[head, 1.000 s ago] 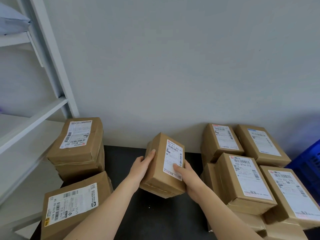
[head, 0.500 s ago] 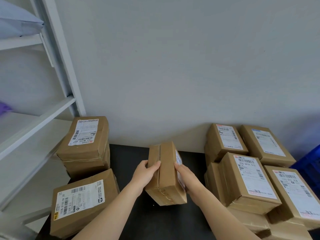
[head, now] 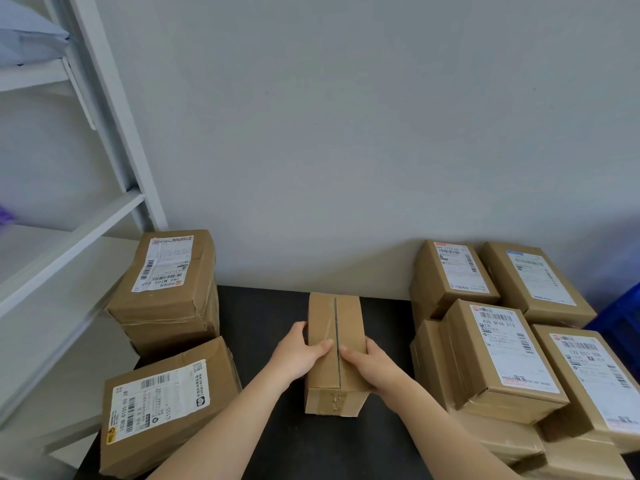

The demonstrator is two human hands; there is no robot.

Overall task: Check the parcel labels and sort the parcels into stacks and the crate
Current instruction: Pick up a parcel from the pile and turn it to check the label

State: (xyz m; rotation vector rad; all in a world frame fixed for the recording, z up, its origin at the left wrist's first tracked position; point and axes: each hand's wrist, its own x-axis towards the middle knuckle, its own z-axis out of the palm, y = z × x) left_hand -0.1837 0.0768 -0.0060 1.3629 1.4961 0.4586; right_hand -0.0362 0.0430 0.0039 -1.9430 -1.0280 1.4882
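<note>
Parcel [head: 337, 327] sits centre-low in frame over the worktop [head: 263, 323], taped seam up, label hidden. Left hand [head: 298, 355] and right hand [head: 370, 363] clasp its sides, fingers [head: 323, 345] curled on top. Suggest rolling the label upward and reading it before picking a stack or the crate [head: 623, 317].

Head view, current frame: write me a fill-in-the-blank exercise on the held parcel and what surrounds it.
1. The left hand and right hand grip the small brown cardboard parcel, whose upward face shows a taped seam but no ____.
2. The tabletop under it is ____ in colour.
3. The blue plastic crate shows at the ____ edge of the view.
4. The white metal shelving stands on the person's ____ side.
Missing words: label; black; right; left.
</note>
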